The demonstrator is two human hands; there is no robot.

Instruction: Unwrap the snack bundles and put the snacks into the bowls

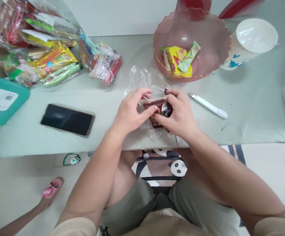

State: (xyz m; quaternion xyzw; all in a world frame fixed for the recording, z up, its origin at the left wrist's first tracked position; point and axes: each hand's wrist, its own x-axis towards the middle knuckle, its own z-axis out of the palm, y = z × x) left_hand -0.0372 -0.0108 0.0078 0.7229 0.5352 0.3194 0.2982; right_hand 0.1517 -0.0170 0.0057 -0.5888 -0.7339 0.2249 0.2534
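Close to the table's front edge, brown snack packets (157,123) are gripped between my two hands. My left hand (132,109) presses its thumb on top from the left, fingers curled at the far side. From the right, my right hand (179,109) wraps its fingers and thumb round the same packets. Crinkled clear plastic wrap (142,78) spreads beneath and behind them. To the right of my right hand lies a white utility knife (208,105). How many brown packets there are is partly hidden by my fingers.
A pink ribbed bowl (213,49) holds a yellow packet (178,57) and a green packet (190,57). Beside it stands a paper cup (250,46). Bagged snacks (54,62), a phone (67,119) and a teal container (5,98) are on the left. A person's foot (50,193) shows below.
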